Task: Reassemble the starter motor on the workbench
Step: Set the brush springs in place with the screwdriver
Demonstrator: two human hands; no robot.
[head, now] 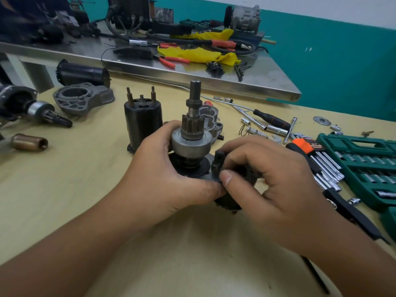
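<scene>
Pale yellow-tan wooden workbench top [85, 189]; at two o'clock, dark green plastic socket-set case [364, 166]; at twelve, crumpled bright yellow cloth [197, 53], red-handled pliers [171, 61]; teal painted wall [342, 61].

The starter motor assembly [191, 142] stands upright on the workbench [85, 189], its steel shaft and toothed pinion pointing up above a grey drum.

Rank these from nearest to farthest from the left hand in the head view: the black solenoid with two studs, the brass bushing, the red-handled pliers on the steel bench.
1. The black solenoid stands upright just behind the left hand.
2. The brass bushing lies far off to the left on the wooden table.
3. The red-handled pliers lie farthest back, up on the steel bench.
</scene>
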